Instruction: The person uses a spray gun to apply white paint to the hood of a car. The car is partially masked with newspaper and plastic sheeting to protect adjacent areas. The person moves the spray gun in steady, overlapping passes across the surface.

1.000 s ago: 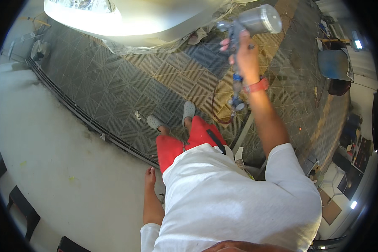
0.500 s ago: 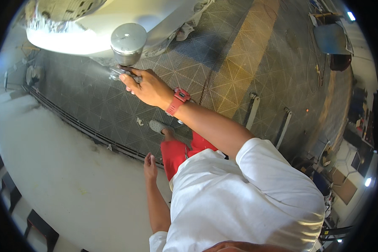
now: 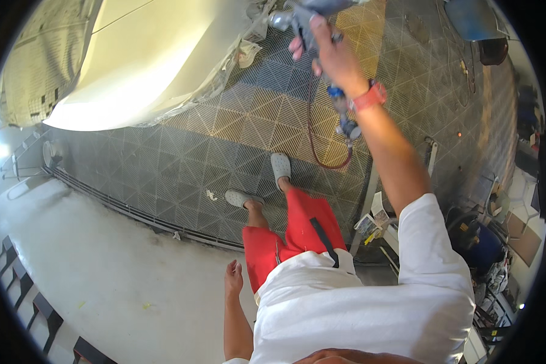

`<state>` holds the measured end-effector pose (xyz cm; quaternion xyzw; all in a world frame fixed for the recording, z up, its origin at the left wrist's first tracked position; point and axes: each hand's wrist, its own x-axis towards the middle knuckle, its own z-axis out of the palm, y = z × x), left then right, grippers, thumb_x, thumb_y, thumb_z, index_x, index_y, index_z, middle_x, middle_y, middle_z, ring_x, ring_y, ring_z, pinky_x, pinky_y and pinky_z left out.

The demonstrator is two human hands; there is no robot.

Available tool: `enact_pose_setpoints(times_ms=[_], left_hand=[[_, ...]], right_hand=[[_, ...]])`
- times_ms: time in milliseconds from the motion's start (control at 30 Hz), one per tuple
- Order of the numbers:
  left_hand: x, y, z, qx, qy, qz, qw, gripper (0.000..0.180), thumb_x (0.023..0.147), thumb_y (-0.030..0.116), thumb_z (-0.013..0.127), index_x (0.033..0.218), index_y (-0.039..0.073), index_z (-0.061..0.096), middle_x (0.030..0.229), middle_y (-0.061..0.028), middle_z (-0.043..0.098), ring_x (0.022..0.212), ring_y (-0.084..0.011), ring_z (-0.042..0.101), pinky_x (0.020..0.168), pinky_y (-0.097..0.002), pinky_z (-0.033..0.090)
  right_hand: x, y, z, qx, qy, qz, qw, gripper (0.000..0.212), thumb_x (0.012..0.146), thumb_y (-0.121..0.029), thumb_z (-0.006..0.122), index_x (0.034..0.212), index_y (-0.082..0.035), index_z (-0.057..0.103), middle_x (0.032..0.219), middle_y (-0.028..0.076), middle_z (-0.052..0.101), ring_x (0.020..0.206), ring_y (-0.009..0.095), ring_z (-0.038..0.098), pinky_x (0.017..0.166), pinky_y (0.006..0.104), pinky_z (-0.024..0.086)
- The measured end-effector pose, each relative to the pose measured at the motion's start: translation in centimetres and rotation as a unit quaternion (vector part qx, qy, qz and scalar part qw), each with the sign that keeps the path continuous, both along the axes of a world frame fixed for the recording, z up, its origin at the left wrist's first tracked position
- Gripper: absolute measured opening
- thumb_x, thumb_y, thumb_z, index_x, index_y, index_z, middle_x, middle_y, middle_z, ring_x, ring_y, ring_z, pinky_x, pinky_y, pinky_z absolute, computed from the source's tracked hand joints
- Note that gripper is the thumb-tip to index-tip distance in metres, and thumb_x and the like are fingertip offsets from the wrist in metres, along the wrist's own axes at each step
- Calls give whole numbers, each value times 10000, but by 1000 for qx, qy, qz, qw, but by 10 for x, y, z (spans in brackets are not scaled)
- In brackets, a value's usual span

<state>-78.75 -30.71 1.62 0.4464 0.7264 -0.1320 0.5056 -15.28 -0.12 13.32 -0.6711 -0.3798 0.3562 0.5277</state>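
My right hand (image 3: 341, 60) is wrapped round the grip of a spray gun (image 3: 305, 29), raised at the top of the view and slightly blurred. Under the grip hang a blue-ringed fitting (image 3: 335, 92) and a gauge-like fitting (image 3: 349, 128), from which a dark red air hose (image 3: 315, 148) loops. To the left of the gun, apart from it, lies a glossy pale curved car body panel (image 3: 155, 64), with masking paper (image 3: 247, 53) along its edge. My left hand (image 3: 233, 278) hangs at my side, fingers loosely bent, with nothing visible in it.
Patterned floor tiles (image 3: 182, 151) lie under my feet, with a dark channel (image 3: 127, 209) along their left edge. A metal arm (image 3: 371, 200) and papers (image 3: 373, 221) are by my right side. A blue-seated chair (image 3: 472, 18) stands far right.
My right hand has swung the spray gun up and right, away from the panel's lower edge; the faint spray mist no longer shows. Both feet and the hose are now in view.
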Motion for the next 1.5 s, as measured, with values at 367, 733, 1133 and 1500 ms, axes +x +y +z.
enact_pose_setpoints(times_ms=[367, 733, 1133, 1500], left_hand=[[54, 57, 2, 56, -41, -48, 996, 511, 1057, 372, 589, 1444, 43, 542, 1267, -201, 690, 1178, -301, 668, 981, -397, 521], [43, 26, -29, 26, -65, -97, 993, 440, 1053, 341, 593, 1402, 73, 579, 1172, -164, 726, 1024, -261, 719, 907, -384, 549], [74, 44, -41, -55, -52, -115, 990, 457, 1073, 379, 566, 1422, 85, 563, 1195, -126, 724, 1083, -207, 687, 938, -349, 521], [96, 36, -53, -57, -71, -104, 990, 400, 1063, 294, 584, 1410, 94, 582, 1176, -162, 730, 1089, -249, 715, 921, -364, 559]], right_hand=[[110, 69, -12, 88, -13, -196, 977, 589, 1091, -545, 387, 1148, -29, 666, 841, 118, 739, 622, 158, 695, 399, 265, 463], [-48, -32, -44, 52, 42, 39, 997, 478, 1094, -443, 465, 1146, -40, 717, 958, 48, 752, 823, 119, 703, 677, 277, 543], [-159, -63, -86, 90, 85, 201, 972, 504, 1024, -469, 603, 1309, -64, 695, 744, 121, 695, 647, 233, 673, 652, 352, 538], [24, 15, -110, 32, -18, -66, 997, 527, 1076, -502, 471, 1015, -46, 729, 781, 59, 749, 742, 160, 719, 720, 310, 555]])
